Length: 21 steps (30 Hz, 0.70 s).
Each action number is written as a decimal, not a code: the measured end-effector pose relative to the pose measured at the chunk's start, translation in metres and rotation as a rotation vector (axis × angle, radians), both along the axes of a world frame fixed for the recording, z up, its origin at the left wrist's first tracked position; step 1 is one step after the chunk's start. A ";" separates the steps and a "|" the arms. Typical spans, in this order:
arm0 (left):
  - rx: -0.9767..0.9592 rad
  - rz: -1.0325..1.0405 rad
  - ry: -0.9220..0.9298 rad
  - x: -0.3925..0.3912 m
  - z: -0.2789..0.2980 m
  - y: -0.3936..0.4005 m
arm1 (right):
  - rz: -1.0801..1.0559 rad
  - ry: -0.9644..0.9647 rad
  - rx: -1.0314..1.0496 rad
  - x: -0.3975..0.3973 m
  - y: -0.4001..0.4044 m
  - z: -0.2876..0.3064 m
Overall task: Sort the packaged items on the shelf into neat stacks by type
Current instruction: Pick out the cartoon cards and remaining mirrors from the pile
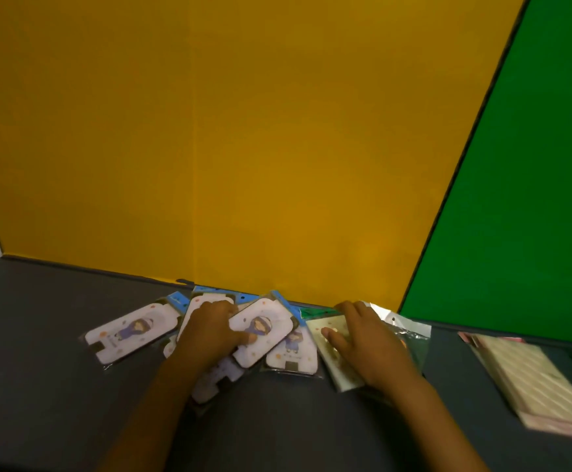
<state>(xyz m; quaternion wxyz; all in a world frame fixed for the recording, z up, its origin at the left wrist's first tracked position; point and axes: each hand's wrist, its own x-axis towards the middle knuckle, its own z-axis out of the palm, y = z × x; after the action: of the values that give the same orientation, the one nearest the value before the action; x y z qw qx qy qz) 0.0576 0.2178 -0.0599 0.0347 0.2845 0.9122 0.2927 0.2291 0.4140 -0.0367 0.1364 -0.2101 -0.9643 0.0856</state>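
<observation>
Diagonally, held cartoon packet [264, 330], top up-right.

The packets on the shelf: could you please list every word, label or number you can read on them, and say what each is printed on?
None can be read.
Blue header cards: dark marks, too blurred.
White cartoon-figure packets: small print beside the figure, too small.
Cream packet under the right hand: no text visible.
Striped packet: no text visible.

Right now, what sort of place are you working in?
Probably a staged shelf nook, maybe a shop display: a dark shelf, yellow and green panels behind, and bagged cartoon packs.
</observation>
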 end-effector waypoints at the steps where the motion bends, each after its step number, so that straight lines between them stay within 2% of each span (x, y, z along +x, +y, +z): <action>1: 0.043 -0.013 -0.053 0.000 0.003 -0.002 | -0.010 0.004 -0.001 0.000 0.001 0.002; 7: 0.395 0.014 -0.266 -0.002 0.007 -0.009 | -0.081 -0.056 -0.005 0.005 0.004 0.011; 11: 0.742 0.017 -0.599 0.015 0.017 0.002 | -0.164 -0.184 -0.003 0.014 0.010 0.011; 18: 0.905 -0.009 -0.803 0.029 0.004 0.021 | -0.262 -0.366 -0.042 0.018 0.013 0.006; 21: 1.052 -0.003 -0.942 0.029 0.002 0.020 | -0.269 -0.382 -0.038 0.015 0.012 0.003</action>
<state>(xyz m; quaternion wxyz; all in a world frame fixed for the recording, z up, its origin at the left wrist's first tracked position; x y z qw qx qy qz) 0.0866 0.2373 -0.0577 0.2844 0.1079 0.5370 0.7869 0.2441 0.4264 -0.0333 -0.0424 -0.3515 -0.9342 0.0433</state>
